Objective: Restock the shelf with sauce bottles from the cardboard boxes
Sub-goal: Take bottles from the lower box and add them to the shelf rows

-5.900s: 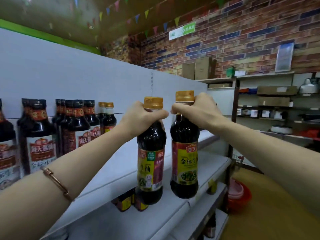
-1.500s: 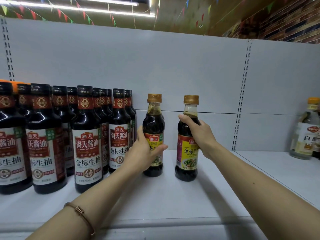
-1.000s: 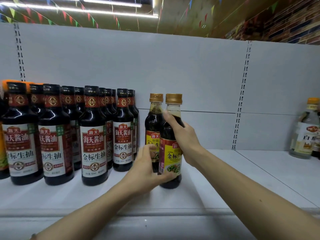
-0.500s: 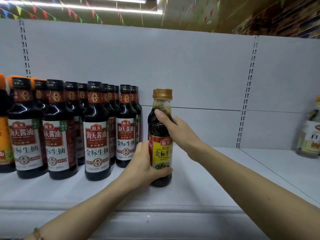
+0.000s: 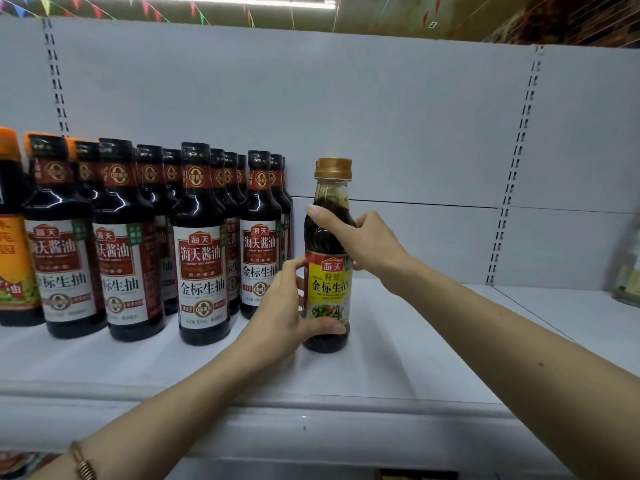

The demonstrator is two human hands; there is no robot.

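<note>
A dark sauce bottle with a gold cap and yellow label stands upright on the white shelf, just right of the rows of black-capped bottles. My right hand grips its shoulder from the right. My left hand holds its lower body, thumb across the label's base. The second gold-capped bottle is hidden directly behind this one.
Several rows of black-capped soy sauce bottles fill the shelf's left part, with an orange-labelled bottle at the far left. A pale bottle stands at the right edge. Bare shelf stretches between it and my hands.
Both gold-capped bottles went from my raised hands onto the shelf. My right hand slid its bottle left in front of the other; my left hand moved onto the front bottle.
</note>
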